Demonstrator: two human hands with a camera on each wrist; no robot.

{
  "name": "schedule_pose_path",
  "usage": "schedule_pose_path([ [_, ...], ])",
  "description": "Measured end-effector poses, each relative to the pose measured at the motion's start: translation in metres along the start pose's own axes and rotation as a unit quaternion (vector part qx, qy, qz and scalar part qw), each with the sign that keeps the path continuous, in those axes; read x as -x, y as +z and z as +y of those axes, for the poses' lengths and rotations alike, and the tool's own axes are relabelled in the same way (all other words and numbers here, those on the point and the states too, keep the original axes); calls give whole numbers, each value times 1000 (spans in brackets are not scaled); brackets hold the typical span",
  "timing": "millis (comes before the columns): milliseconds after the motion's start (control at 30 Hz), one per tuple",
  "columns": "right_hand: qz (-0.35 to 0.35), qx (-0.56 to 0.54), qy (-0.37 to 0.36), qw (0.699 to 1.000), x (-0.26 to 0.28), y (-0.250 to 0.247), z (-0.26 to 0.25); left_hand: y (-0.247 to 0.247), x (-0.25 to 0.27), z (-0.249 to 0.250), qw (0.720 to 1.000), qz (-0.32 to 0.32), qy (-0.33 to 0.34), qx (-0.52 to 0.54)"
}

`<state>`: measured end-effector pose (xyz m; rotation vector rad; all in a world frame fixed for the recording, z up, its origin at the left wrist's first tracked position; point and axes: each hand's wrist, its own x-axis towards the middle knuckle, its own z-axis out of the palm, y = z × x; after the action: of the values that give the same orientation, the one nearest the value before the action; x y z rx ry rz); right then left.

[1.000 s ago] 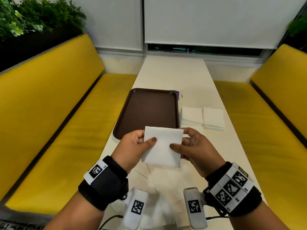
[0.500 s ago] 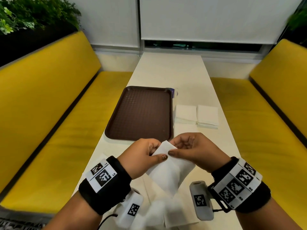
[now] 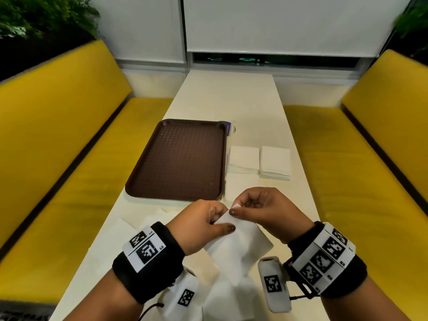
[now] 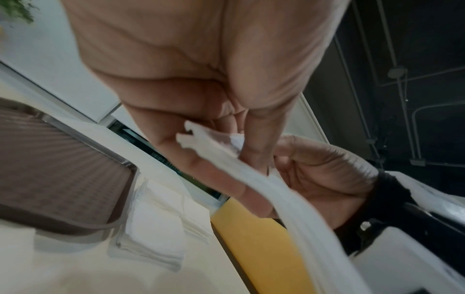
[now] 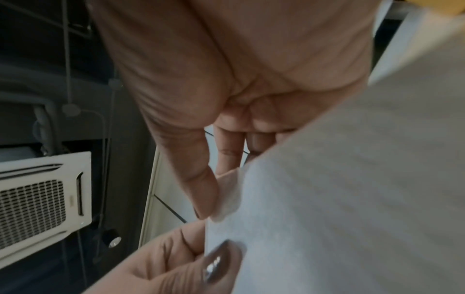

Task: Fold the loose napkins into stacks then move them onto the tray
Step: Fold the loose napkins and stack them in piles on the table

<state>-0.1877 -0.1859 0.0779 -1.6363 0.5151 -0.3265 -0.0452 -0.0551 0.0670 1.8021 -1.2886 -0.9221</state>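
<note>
I see a change: the flat square is gone, and now my left hand [image 3: 199, 222] and right hand [image 3: 264, 210] both pinch 1 corner of a limp napkin [image 3: 236, 246] hanging just below the tray [image 3: 143, 181]. Folding starts over; 2 stacks [image 3: 259, 162] wait right of the tray.

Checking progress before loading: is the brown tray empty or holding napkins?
Empty. The tray shows only bare brown surface; both folded stacks sit on the table beside it.
</note>
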Motion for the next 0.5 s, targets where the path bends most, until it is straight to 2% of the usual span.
schedule_pose_path([
  [100, 21, -15, 14, 1000, 1, -16, 4, 6, -6, 3, 999, -16, -8, 34],
  [200, 42, -3, 29, 999, 0, -30, 13, 9, -14, 3, 998, 0, -17, 58],
  [333, 1, 33, 61, 998, 1, -43, 22, 13, -28, 1, 994, 39, -21, 95],
  [500, 20, 76, 49, 996, -4, -56, 31, 19, -43, 2, 989, 41, -22, 138],
])
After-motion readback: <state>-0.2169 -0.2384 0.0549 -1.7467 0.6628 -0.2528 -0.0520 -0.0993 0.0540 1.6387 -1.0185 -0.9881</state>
